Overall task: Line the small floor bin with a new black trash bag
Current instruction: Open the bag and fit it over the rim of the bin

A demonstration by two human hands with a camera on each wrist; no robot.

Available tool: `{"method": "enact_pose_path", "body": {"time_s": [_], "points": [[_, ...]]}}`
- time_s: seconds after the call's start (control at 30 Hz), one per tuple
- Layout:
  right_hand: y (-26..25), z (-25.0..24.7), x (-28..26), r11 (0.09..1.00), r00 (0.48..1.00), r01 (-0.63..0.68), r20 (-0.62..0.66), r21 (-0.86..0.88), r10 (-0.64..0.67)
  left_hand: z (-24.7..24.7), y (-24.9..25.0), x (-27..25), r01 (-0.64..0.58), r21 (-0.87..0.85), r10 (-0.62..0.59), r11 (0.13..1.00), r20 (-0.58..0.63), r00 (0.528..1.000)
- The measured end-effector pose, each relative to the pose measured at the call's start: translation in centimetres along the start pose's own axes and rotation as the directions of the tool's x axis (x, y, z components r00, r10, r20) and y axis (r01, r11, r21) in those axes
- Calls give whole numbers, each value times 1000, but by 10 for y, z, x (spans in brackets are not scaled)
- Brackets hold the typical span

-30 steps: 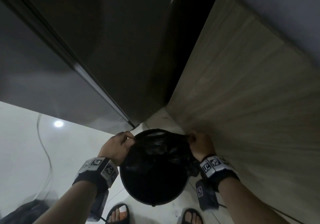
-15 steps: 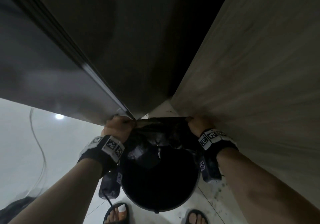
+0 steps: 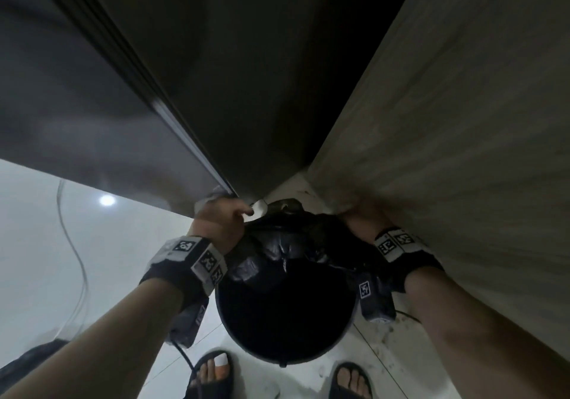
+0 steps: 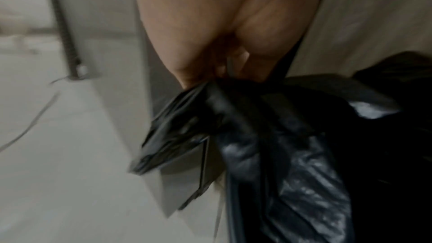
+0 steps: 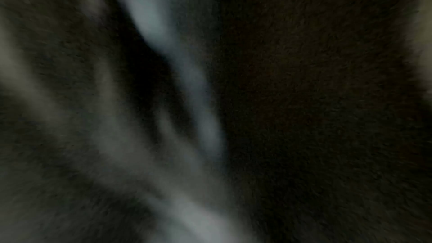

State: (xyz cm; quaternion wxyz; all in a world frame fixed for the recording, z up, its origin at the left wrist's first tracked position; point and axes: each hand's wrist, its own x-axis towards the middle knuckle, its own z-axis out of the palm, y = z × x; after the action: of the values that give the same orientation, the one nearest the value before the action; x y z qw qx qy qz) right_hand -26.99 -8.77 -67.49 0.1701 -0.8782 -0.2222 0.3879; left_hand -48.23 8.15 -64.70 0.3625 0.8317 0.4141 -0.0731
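Crinkled glossy black bag (image 3: 277, 250) over round bin (image 3: 285, 321); left hand (image 3: 220, 227) and right hand (image 3: 364, 218) each grip its edge.

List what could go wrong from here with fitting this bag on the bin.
1. The black bag sits bunched over the far part of the bin; the near rim is uncovered, so it may slip in.
2. The left hand grips the thin film tightly; stretching could tear it.
3. The right hand is tight against the wooden panel.

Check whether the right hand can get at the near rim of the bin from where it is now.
Probably yes. The right hand grips the trash bag at the far side, hard against the wooden panel; the bin's near rim is bare, with nothing between except loose bag. It would have to let go first.
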Motion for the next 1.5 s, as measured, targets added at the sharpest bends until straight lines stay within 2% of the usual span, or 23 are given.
{"method": "enact_pose_path", "body": {"time_s": [0.07, 0.13, 0.17, 0.23, 0.3, 0.33, 0.4, 0.5, 0.63, 0.7, 0.77, 0.83, 0.93, 1.0, 1.03, 1.07, 1.1, 1.13, 1.2, 1.27, 1.33, 1.43, 1.5], "points": [[-16, -7, -6, 983, 983, 98, -169, 156, -71, -5, 22, -2, -68, 33, 68, 997, -2, 998], [-44, -7, -23, 962, 943, 224, -285, 159, -173, -6, 42, 1, -79, 66, 77, 995, 30, 997], [-58, -4, -30, 936, 928, 312, -261, 160, -265, -3, 50, 5, -77, 93, 72, 993, 59, 996], [-76, 10, -40, 916, 916, 399, -61, 44, -396, 3, 61, 11, -59, 181, 28, 982, 167, 985], [-72, 18, -44, 877, 922, 384, 175, -288, -346, 9, 60, 9, -50, 263, -16, 963, 241, 970], [-63, 17, -45, 844, 931, 361, 205, -397, -302, 9, 54, 4, -58, 302, -21, 952, 254, 967], [-37, 11, -48, 849, 957, 288, 158, -443, -243, 9, 36, -12, -72, 360, -16, 930, 236, 972], [9, 6, -66, 930, 983, 170, 127, -325, -135, 1, 7, -47, 64, 363, -123, 930, 141, 982], [53, 14, -111, 997, 999, 15, 42, -70, -12, 1, -10, -96, 257, 198, -282, 946, 109, 953], [61, 26, -125, 982, 992, -125, 26, 139, 122, 12, -10, -118, 349, 116, -362, 930, 130, 923], [61, 39, -133, 944, 978, -204, 17, 259, 206, 23, -12, -132, 465, 53, -468, 884, 144, 872], [59, 46, -132, 928, 972, -212, -35, 306, 233, 30, -12, -133, 535, -7, -531, 845, 109, 841], [53, 38, -120, 862, 957, -201, -94, 465, 274, 31, -10, -119, 546, -130, -547, 828, 31, 837], [47, 31, -110, 835, 959, -184, -92, 518, 268, 27, -5, -111, 481, -178, -494, 859, -35, 869], [45, 28, -106, 899, 962, -167, -134, 406, 239, 26, -3, -108, 417, -171, -436, 893, -92, 895], [43, 25, -103, 975, 958, -134, -226, 179, 174, 25, 0, -107, 327, -124, -344, 937, -168, 924], [39, 22, -102, 992, 946, -94, -318, -83, 63, 23, 2, -107, 207, -35, -209, 978, -227, 951], [35, 19, -103, 958, 935, -1, -340, -287, -101, 22, 5, -106, 61, 86, -38, 994, -246, 968], [27, 14, -108, 839, 894, 258, -211, -479, -395, 24, 6, -105, -222, 269, 262, 937, -123, 957], [24, 10, -114, 738, 873, 390, -33, -551, -487, 24, 7, -106, -325, 307, 310, 895, 98, 946], [31, 7, -120, 659, 870, 423, 74, -622, -488, 24, 2, -112, -329, 333, 264, 884, 227, 938], [46, 12, -135, 613, 847, 441, 78, -656, -526, 27, -16, -129, -352, 364, 292, 862, 212, 933], [60, 23, -148, 574, 791, 503, 77, -646, -607, 34, -32, -144, -385, 362, 332, 849, 200, 922]]}}
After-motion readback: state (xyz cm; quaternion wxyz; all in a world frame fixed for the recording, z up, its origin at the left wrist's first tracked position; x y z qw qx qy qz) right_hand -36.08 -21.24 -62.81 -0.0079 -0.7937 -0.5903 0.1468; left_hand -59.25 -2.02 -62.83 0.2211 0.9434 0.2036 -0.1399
